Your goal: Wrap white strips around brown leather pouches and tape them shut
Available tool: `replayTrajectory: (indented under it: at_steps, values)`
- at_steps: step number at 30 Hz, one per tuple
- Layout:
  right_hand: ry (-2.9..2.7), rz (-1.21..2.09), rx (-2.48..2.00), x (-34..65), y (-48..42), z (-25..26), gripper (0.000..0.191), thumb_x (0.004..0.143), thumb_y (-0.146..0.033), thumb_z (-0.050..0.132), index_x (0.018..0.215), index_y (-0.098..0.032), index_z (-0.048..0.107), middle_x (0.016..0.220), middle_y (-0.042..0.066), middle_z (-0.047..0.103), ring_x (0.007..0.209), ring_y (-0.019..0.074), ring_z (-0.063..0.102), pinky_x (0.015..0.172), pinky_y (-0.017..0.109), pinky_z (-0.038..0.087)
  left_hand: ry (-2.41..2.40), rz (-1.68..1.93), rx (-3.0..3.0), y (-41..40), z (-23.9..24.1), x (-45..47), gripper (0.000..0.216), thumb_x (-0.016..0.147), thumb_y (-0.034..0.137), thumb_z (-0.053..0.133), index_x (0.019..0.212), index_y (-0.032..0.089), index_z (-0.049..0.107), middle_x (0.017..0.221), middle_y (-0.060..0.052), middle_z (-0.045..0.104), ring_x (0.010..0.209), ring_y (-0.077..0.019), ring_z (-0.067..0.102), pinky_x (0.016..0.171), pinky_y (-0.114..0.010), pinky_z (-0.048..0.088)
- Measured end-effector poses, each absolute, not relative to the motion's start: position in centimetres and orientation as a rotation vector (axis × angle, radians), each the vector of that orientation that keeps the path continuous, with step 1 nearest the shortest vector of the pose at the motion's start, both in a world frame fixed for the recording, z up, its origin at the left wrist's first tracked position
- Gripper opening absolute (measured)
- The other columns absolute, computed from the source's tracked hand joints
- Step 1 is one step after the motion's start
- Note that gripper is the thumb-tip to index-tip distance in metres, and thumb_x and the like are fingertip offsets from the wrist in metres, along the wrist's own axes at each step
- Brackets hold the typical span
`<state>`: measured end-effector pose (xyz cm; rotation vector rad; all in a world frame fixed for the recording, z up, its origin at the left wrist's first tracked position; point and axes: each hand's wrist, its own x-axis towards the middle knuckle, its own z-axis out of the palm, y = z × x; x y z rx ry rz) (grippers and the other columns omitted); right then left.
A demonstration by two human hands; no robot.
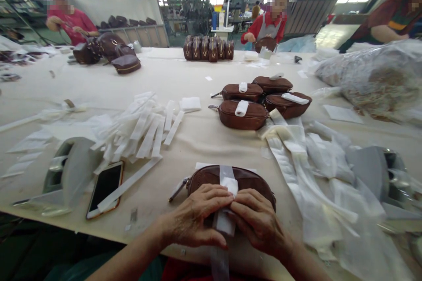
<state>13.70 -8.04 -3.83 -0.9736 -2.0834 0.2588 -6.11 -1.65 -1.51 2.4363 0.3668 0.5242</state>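
Observation:
A brown leather pouch with a zipper lies in front of me, a translucent white strip running across its middle over a folded white pad. My left hand rests on the pouch's left part, open, its fingers stretched out to the strip and its thumb apart. My right hand is closed, its bent fingers pinching the strip beside the left fingertips. The strip's lower end hangs down toward my lap. A metal-clipped zipper pull sticks out at the pouch's left. Both hands cover its front.
Several brown pouches with white wraps lie ahead. Loose white strips lie left, near a phone and tape dispenser; another dispenser and more strips lie right. Co-workers stand across the table.

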Motion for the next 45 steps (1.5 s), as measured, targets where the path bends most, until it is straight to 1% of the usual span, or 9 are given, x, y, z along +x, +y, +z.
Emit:
replayTrajectory:
  at_steps: [2, 7, 12, 15, 20, 25, 30, 37, 45]
  values:
    - [-2.079, 0.22, -0.948, 13.7, -8.1, -3.8, 0.022, 0.08, -0.011, 0.052, 0.101, -0.015, 0.057, 0.09, 0.008, 0.063, 0.085, 0.0172, 0.055, 0.076, 0.033, 0.05, 0.347, 0.539, 2.537, -1.9, -2.1, -6.1, 0.071, 0.071, 0.048, 0.065, 0.13, 0.019, 0.037, 0.122, -0.011, 0.054, 0.117, -0.0226, 0.045, 0.099, -0.038, 0.039]
    - [-2.082, 0.179, -0.938, 13.8, -8.2, -3.5, 0.025, 0.079, -0.009, 0.05, 0.102, -0.014, 0.057, 0.093, 0.009, 0.063, 0.087, 0.0186, 0.056, 0.076, 0.034, 0.051, 0.428, 0.717, 2.719, -2.7, -4.1, -5.7, 0.048, 0.083, 0.025, 0.049, 0.128, 0.015, 0.038, 0.117, -0.012, 0.058, 0.114, -0.0218, 0.048, 0.094, -0.039, 0.042]
    - [-2.094, 0.02, -1.025, 14.5, -10.8, -5.1, 0.037, 0.076, -0.006, 0.054, 0.112, -0.009, 0.052, 0.1, 0.012, 0.062, 0.101, 0.0212, 0.053, 0.087, 0.038, 0.046, 0.439, 0.73, 2.797, -2.9, -4.0, -5.6, 0.039, 0.084, 0.02, 0.042, 0.122, 0.012, 0.045, 0.118, -0.014, 0.058, 0.115, -0.0233, 0.049, 0.092, -0.039, 0.044]
    - [-2.05, -0.166, -1.163, 14.4, -13.2, -7.0, 0.033, 0.076, -0.006, 0.054, 0.109, -0.013, 0.056, 0.097, 0.009, 0.064, 0.104, 0.0208, 0.052, 0.09, 0.039, 0.041, 0.441, 0.727, 2.813, -2.7, -3.9, -5.6, 0.039, 0.082, 0.015, 0.04, 0.121, 0.013, 0.047, 0.118, -0.012, 0.058, 0.115, -0.022, 0.048, 0.092, -0.039, 0.044]
    - [-1.948, -0.398, -1.324, 13.6, -13.8, -8.5, 0.034, 0.079, -0.006, 0.052, 0.112, -0.015, 0.056, 0.101, 0.008, 0.062, 0.106, 0.0211, 0.05, 0.095, 0.043, 0.036, 0.408, 0.763, 2.878, -2.0, -4.2, -5.5, 0.036, 0.085, 0.018, 0.041, 0.12, 0.011, 0.048, 0.117, -0.013, 0.059, 0.114, -0.0225, 0.048, 0.09, -0.038, 0.046]
    - [-2.086, -0.237, -1.34, 15.2, -11.4, -6.3, 0.033, 0.082, -0.012, 0.052, 0.115, -0.012, 0.052, 0.102, 0.01, 0.06, 0.099, 0.0209, 0.051, 0.089, 0.04, 0.039, 0.303, 0.643, 2.979, -1.3, -3.5, -5.5, 0.04, 0.088, 0.031, 0.041, 0.12, 0.009, 0.048, 0.118, -0.014, 0.058, 0.114, -0.025, 0.048, 0.088, -0.04, 0.047]
    - [-2.28, -0.142, -1.255, 16.4, -10.2, -5.7, 0.027, 0.082, -0.01, 0.045, 0.108, -0.013, 0.054, 0.096, 0.009, 0.059, 0.089, 0.0205, 0.05, 0.082, 0.037, 0.041, 0.306, 0.745, 3.105, -1.9, -4.2, -5.3, 0.034, 0.087, 0.01, 0.038, 0.118, 0.007, 0.051, 0.117, -0.013, 0.059, 0.117, -0.0241, 0.047, 0.091, -0.037, 0.046]
    - [-2.224, -0.246, -1.145, 16.3, -8.4, -7.2, 0.014, 0.08, -0.008, 0.046, 0.088, -0.013, 0.056, 0.082, 0.007, 0.057, 0.078, 0.0188, 0.048, 0.071, 0.032, 0.042, 0.308, 0.904, 3.263, -2.3, -6.3, -5.2, 0.032, 0.087, 0.009, 0.041, 0.116, 0.005, 0.053, 0.117, -0.017, 0.058, 0.122, -0.0283, 0.043, 0.094, -0.037, 0.044]
    - [-2.208, -0.244, -1.248, 16.3, -8.8, -6.4, 0.028, 0.082, -0.011, 0.049, 0.11, -0.011, 0.053, 0.093, 0.008, 0.058, 0.089, 0.0199, 0.049, 0.082, 0.035, 0.038, 0.367, 0.837, 3.213, -1.8, -5.5, -5.4, 0.035, 0.088, 0.008, 0.036, 0.119, 0.006, 0.051, 0.12, -0.016, 0.057, 0.122, -0.0257, 0.043, 0.09, -0.034, 0.046]
